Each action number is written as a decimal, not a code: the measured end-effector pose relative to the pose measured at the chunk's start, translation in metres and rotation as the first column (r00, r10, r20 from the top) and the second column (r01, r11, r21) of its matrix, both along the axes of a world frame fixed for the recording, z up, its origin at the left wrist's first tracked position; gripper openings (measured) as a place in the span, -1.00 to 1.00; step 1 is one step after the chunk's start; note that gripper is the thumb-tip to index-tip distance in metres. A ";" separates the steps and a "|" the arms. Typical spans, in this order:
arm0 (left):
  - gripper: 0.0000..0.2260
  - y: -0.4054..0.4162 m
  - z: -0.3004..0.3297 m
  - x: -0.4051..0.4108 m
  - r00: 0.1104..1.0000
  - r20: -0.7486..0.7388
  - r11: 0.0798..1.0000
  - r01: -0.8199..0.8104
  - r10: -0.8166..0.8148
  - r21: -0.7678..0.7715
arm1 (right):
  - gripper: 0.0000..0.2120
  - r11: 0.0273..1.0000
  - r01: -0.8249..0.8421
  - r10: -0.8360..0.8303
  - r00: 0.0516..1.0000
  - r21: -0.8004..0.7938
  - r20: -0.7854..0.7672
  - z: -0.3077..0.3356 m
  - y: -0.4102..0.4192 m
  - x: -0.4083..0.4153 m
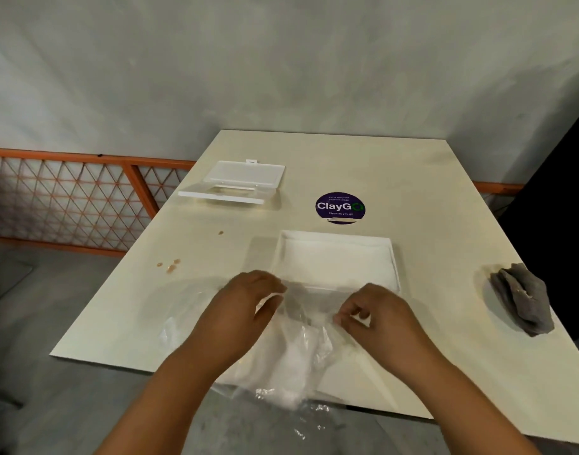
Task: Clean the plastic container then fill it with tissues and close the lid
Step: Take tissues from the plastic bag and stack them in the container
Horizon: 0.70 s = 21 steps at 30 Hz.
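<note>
The clear plastic container (245, 178) lies at the far left of the table with its lid (221, 195) swung open toward me. A white stack of tissues (337, 257) sits at the table's centre, its near end inside a crinkled clear plastic wrapper (301, 353) that trails over the front edge. My left hand (245, 303) grips the wrapper's left side by the tissues' near-left corner. My right hand (373, 313) pinches the wrapper between thumb and fingertips at the tissues' near edge. Both hands are far from the container.
A crumpled grey cloth (522, 298) lies near the right edge of the cream table (429, 198). A round purple sticker (340, 207) sits behind the tissues. Brownish spots (170, 266) mark the left side. An orange mesh railing (68, 198) runs at left.
</note>
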<state>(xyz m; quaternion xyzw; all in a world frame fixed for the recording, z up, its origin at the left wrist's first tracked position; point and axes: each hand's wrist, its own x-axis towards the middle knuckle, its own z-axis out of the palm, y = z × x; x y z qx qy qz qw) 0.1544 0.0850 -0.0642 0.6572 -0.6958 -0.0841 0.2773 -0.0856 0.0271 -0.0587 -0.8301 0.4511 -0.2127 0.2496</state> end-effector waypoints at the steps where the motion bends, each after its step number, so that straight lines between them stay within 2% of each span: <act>1: -0.84 0.008 -0.008 0.003 1.000 0.030 1.000 -0.006 0.006 0.005 | -0.90 0.999 -0.020 0.020 1.000 0.030 -0.015 -0.006 0.007 0.004; 4: -0.68 0.028 -0.028 0.008 0.986 0.169 0.998 -0.005 -0.006 0.065 | -0.95 0.997 -0.058 0.061 0.994 0.043 -0.087 -0.027 0.018 0.019; 8: -0.55 0.041 -0.042 0.006 0.969 0.248 0.985 -0.034 -0.009 0.168 | -0.88 1.000 -0.004 0.001 0.984 -0.013 -0.177 -0.045 0.019 0.037; 13: -0.47 0.049 -0.046 0.004 0.970 0.240 0.979 -0.015 -0.035 0.204 | -0.83 0.999 0.046 -0.045 0.978 0.000 -0.204 -0.048 0.019 0.048; 15: -0.48 0.052 -0.048 0.005 0.969 0.247 0.981 -0.019 -0.030 0.194 | -0.85 0.996 0.088 -0.082 0.983 0.029 -0.167 -0.049 0.021 0.049; 19: -0.48 0.053 -0.050 0.004 0.966 0.253 0.979 -0.012 -0.041 0.206 | -0.83 0.994 0.111 -0.105 0.974 0.018 -0.202 -0.051 0.023 0.053; 21: -0.47 0.053 -0.052 0.004 0.967 0.253 0.977 -0.015 -0.040 0.213 | -0.89 0.991 0.128 -0.120 0.979 0.037 -0.165 -0.049 0.022 0.055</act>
